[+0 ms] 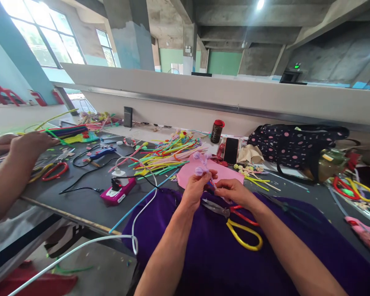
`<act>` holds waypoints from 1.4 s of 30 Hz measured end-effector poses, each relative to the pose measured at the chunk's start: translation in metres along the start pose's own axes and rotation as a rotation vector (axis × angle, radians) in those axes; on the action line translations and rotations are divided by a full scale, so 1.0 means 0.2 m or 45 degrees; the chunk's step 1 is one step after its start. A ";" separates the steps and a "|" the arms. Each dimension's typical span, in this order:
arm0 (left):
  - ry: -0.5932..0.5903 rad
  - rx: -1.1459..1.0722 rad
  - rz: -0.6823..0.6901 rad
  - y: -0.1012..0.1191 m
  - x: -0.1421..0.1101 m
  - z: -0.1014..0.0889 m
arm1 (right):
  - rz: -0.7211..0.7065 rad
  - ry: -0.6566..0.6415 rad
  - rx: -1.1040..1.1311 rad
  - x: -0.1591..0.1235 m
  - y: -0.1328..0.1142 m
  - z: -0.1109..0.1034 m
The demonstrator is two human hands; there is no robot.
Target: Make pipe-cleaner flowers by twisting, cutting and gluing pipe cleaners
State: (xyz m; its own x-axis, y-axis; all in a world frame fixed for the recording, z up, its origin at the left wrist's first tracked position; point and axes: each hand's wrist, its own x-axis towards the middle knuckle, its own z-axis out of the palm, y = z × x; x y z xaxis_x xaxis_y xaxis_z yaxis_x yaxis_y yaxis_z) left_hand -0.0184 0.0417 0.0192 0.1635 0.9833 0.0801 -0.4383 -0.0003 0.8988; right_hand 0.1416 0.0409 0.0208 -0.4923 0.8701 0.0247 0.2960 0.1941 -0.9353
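Left hand [200, 185] and right hand [234, 192], fingers closed, pinch a lilac sprig [200, 170]; blooms [196, 156] look formed, stem [213, 184] seems unfinished.

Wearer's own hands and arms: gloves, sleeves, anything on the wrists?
Left hand and right hand both ungloved. Left forearm and right forearm are bare as far as the frame shows: no sleeves, watch, bracelet or cables attached. Rings: too small to tell. Dark purple cloth covers the lap; can't tell if it's an apron.
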 end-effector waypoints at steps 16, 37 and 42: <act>0.248 -0.139 -0.022 -0.03 -0.01 0.08 | -0.270 0.580 -0.320 0.00 -0.01 0.13; -0.011 0.080 0.115 -0.04 -0.04 0.11 | -0.072 0.626 0.742 0.02 -0.04 0.10; -0.006 0.160 0.165 -0.07 -0.04 0.09 | -0.089 0.690 0.761 0.03 -0.03 0.10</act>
State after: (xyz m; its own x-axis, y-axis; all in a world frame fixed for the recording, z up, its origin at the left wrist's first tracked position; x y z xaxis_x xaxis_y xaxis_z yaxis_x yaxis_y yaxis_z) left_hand 0.0022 0.0312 0.0147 0.1166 0.9727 0.2007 -0.3421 -0.1504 0.9275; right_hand 0.1201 0.0358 0.0196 0.0171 0.9933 0.1144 -0.2839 0.1145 -0.9520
